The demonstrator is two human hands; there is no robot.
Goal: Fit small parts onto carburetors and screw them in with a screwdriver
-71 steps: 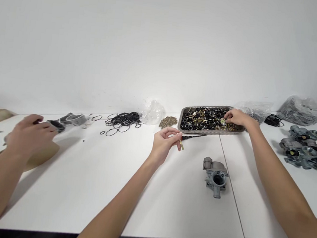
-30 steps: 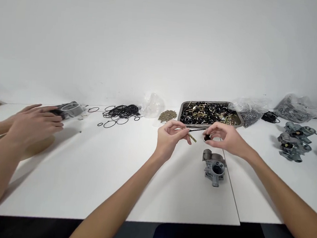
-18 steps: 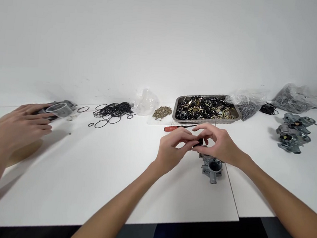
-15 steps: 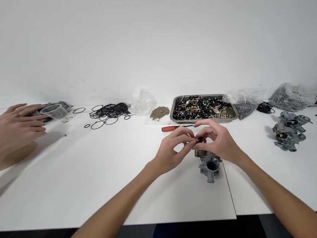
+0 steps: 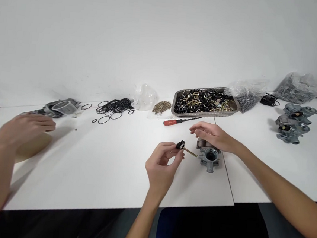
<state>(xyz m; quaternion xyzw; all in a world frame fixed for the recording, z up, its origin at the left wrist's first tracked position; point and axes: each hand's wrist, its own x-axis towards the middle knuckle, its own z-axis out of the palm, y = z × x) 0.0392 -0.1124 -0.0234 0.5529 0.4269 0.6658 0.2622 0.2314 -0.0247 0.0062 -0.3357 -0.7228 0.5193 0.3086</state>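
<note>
My left hand is closed in a pinch on a small black-headed screw with a thin gold-coloured shank. The shank points right, towards a grey metal carburetor. This carburetor stands on the white table with its round bore facing me. Over the back of it, my right hand is open with its fingers stretched out to the left, and nothing shows in them. Whether that hand touches the carburetor I cannot tell. Behind the hands lies a red-handled screwdriver.
A metal tray holds black and brass parts. Left of it are a brass pile, a clear bag and black rubber rings. More carburetors stand at right. A co-worker's hand rests near parts at far left.
My hands have parted: the left has moved down and left with the black-headed screw, while the right has let go and lies over the carburetor. The view has shifted slightly.
</note>
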